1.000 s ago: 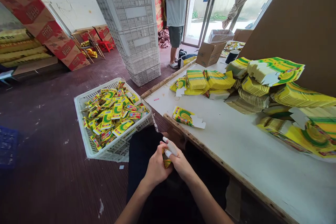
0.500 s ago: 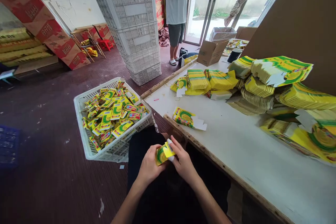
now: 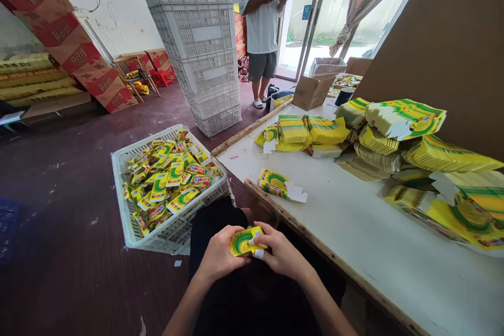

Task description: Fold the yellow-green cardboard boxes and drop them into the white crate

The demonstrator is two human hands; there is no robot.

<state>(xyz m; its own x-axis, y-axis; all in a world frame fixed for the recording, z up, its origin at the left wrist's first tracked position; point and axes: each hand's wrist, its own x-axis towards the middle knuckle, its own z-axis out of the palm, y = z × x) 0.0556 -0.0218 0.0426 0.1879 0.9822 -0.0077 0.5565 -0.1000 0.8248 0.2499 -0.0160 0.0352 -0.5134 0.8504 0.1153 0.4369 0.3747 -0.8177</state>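
Above my lap, a small yellow and green carton [image 3: 240,242] is held between both hands. My left hand [image 3: 222,253] grips its left end. My right hand [image 3: 279,250] pinches the right end, with white coverings on some fingertips. A flat unfolded carton [image 3: 273,182] with white flaps lies by the table's wooden edge, just beyond my hands. To the left, a white plastic crate [image 3: 129,239] on the floor is heaped with filled-out yellow cartons [image 3: 173,173].
Bundles of flat cartons [image 3: 326,128] are stacked along the far side of the white table [image 3: 338,210]. A tall stack of white crates [image 3: 205,63] stands behind the basket. A person [image 3: 262,21] holding a phone stands near the glass door. An opened cardboard box [image 3: 311,92] sits at the table's far end.
The carton has turned to lie more level, its broad face now toward me. The end flap that stood out is pressed down under my right fingers. The view has tilted up slightly.
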